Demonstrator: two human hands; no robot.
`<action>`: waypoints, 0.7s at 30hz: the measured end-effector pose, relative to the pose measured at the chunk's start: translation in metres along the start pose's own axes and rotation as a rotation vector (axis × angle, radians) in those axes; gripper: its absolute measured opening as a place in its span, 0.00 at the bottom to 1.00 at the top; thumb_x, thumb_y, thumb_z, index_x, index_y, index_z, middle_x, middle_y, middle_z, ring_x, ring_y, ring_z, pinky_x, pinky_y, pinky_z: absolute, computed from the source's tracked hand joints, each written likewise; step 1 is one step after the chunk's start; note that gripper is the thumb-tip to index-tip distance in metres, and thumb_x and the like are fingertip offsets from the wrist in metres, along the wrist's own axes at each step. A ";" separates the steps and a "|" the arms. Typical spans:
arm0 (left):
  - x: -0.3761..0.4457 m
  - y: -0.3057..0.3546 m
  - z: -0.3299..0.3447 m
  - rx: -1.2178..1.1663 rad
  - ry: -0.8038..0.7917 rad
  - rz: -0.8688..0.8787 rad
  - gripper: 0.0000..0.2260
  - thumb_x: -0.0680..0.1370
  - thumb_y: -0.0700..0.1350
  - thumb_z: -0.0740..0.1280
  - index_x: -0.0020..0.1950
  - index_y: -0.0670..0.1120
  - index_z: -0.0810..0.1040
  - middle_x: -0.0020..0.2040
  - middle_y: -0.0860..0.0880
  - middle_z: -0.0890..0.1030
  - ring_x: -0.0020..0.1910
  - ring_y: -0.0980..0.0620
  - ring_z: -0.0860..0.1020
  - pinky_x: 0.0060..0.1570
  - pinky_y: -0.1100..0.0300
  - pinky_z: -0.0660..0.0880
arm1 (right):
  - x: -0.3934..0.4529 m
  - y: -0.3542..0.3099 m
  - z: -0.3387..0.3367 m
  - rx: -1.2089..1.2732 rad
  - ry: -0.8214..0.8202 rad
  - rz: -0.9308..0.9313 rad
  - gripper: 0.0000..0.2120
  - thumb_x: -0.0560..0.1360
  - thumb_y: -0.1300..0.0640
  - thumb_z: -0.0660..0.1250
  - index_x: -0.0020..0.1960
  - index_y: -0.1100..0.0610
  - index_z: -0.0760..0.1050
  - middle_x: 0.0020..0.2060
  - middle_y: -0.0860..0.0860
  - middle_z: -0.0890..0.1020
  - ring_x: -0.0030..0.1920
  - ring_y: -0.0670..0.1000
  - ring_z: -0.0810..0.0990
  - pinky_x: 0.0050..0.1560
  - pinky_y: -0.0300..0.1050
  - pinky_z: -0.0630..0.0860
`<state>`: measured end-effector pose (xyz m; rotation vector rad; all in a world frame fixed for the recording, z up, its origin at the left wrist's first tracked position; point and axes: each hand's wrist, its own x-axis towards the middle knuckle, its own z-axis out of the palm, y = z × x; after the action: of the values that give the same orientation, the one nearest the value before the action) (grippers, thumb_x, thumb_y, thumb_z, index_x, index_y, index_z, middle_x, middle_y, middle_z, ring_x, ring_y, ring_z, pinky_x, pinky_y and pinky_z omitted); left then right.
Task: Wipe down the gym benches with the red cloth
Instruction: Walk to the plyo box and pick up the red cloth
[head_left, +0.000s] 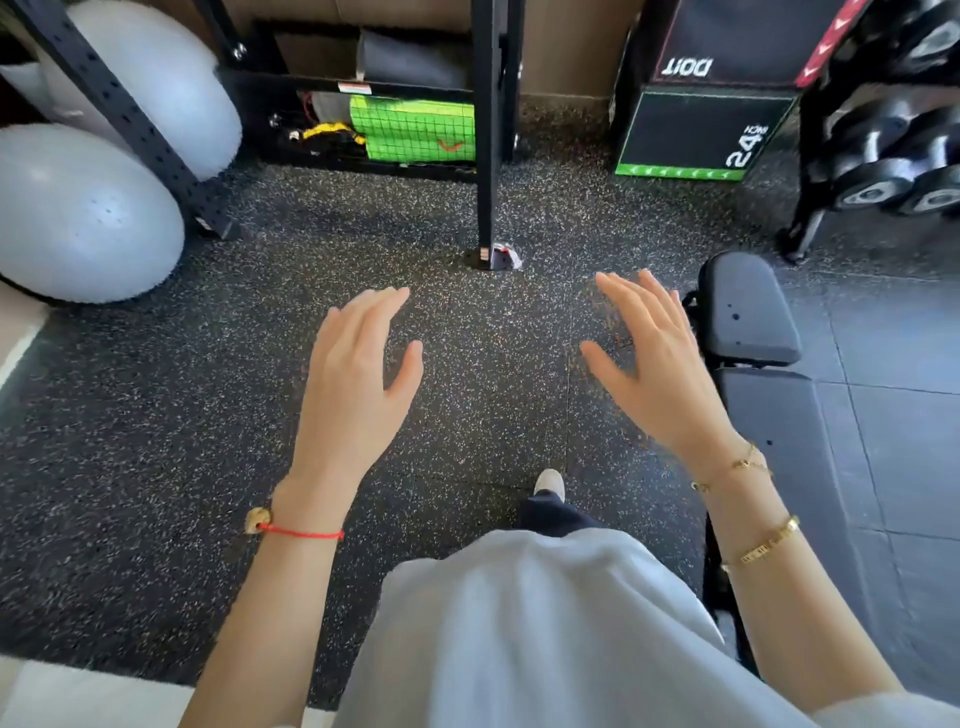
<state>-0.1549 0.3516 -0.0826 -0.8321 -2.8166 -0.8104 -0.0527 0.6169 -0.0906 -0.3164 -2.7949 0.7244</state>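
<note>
Hovering above the speckled floor (156, 415), both hands, left (358, 374) and right (654, 369), spread, empty.

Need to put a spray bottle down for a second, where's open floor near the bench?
Bare speckled floor lies wide open under both hands, bordered by the exercise balls at left, the rack post ahead and the bench at right. Crowded: the rack shelf and around the dumbbell rack. Both hands are empty.

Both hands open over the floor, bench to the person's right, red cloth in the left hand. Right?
Not quite: the head view shows the left hand holds nothing, and no red cloth is in sight. The rest stands: both it and the right hand are open over the speckled floor, with the black bench to the person's right.
</note>
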 end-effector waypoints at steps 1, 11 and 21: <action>0.019 0.008 0.009 -0.012 -0.007 0.013 0.20 0.83 0.47 0.61 0.75 0.45 0.68 0.73 0.48 0.71 0.76 0.50 0.65 0.78 0.46 0.57 | 0.012 0.013 -0.007 -0.003 0.012 0.011 0.29 0.79 0.49 0.63 0.77 0.52 0.59 0.75 0.47 0.65 0.79 0.52 0.51 0.79 0.55 0.47; 0.201 0.068 0.095 -0.041 -0.067 0.122 0.21 0.83 0.48 0.61 0.75 0.47 0.67 0.74 0.49 0.70 0.76 0.51 0.64 0.79 0.48 0.55 | 0.129 0.143 -0.055 -0.046 0.073 0.110 0.29 0.79 0.49 0.63 0.77 0.52 0.59 0.75 0.48 0.65 0.79 0.52 0.51 0.79 0.54 0.46; 0.351 0.090 0.162 -0.077 -0.149 0.214 0.21 0.82 0.48 0.61 0.75 0.47 0.68 0.73 0.50 0.71 0.75 0.52 0.65 0.79 0.49 0.55 | 0.232 0.230 -0.058 -0.027 0.131 0.267 0.29 0.79 0.50 0.64 0.76 0.52 0.59 0.74 0.48 0.66 0.79 0.51 0.52 0.78 0.53 0.46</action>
<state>-0.3954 0.6670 -0.0979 -1.2301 -2.7685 -0.8600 -0.2223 0.9010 -0.1158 -0.7254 -2.6685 0.6937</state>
